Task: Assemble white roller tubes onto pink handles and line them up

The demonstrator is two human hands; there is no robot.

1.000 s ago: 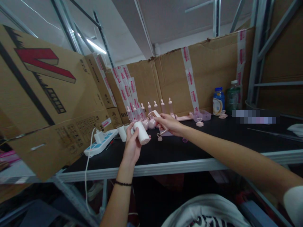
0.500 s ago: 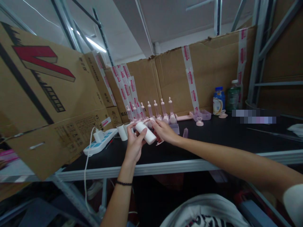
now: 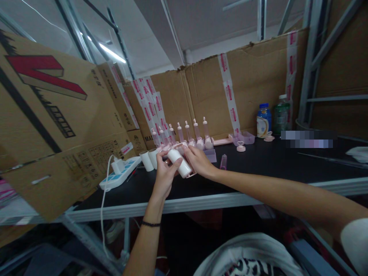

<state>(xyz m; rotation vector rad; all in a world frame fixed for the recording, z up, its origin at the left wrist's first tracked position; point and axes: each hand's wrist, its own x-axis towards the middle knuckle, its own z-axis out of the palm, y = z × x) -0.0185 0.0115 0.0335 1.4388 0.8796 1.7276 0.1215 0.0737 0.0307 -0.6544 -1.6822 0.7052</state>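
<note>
My left hand (image 3: 164,177) is closed around a smooth white cylinder (image 3: 181,165), tilted with its lower end toward me. Close against it, my right hand (image 3: 199,161) grips a pale pink plastic part (image 3: 179,145) whose edges show above and below the cylinder; my fingers hide most of it. Behind the hands stands a row of several clear pinkish tubes (image 3: 196,133) with pink looped tops. White open cylinders (image 3: 147,161) stand just left of my left hand. A small translucent purple piece (image 3: 223,161) is on the black table right of my right wrist.
A white power strip (image 3: 120,174) with a plugged-in cable lies at the left. Farther right are a translucent pink tray (image 3: 247,137), a pink heart-topped piece (image 3: 240,147), a blue-capped bottle (image 3: 263,120) and a green bottle (image 3: 282,113). Cardboard panels (image 3: 207,90) wall the back and left.
The pink part in my right hand has come up against the white cylinder, its lower edge now beside the cylinder's near end. Both hands have drawn closer together; the view has shifted slightly.
</note>
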